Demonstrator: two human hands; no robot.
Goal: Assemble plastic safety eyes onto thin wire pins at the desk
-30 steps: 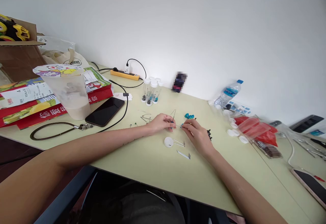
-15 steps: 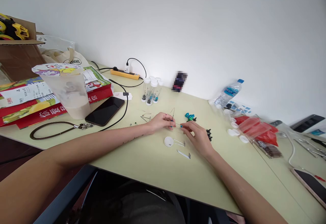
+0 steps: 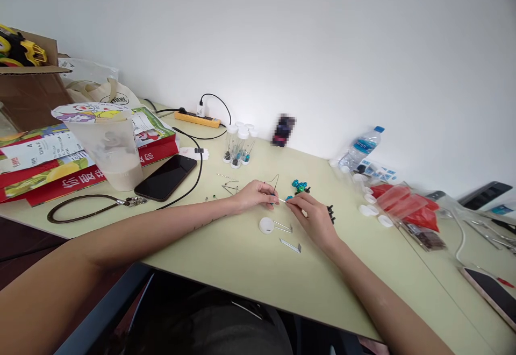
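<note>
My left hand [image 3: 255,196] is closed in a pinch above the middle of the table [image 3: 226,269]. A thin bent dark metal rod [image 3: 276,184] sticks up from its fingertips, and a small bluish bit shows there. My right hand [image 3: 313,215] pinches a thin pale rod [image 3: 281,200] that points towards the left fingertips. Whether the two rods touch is too small to tell. Behind the right hand lie blue and green knobs [image 3: 300,185] and black knobs [image 3: 330,213]. Nearer me are a round white cap [image 3: 266,225] and bent metal pins [image 3: 290,245].
Capped clear tubes [image 3: 241,145] stand near the wall. On the left are a phone [image 3: 166,177], a plastic cup [image 3: 116,156], a cord loop [image 3: 80,196] and red boxes [image 3: 159,149]. White caps [image 3: 368,210], a red bag [image 3: 407,204] and a water bottle [image 3: 363,146] lie right.
The bent rod in my left hand has turned slightly, its top now further right. My right fingertips have shifted a little, and more of the pale rod shows between the hands.
</note>
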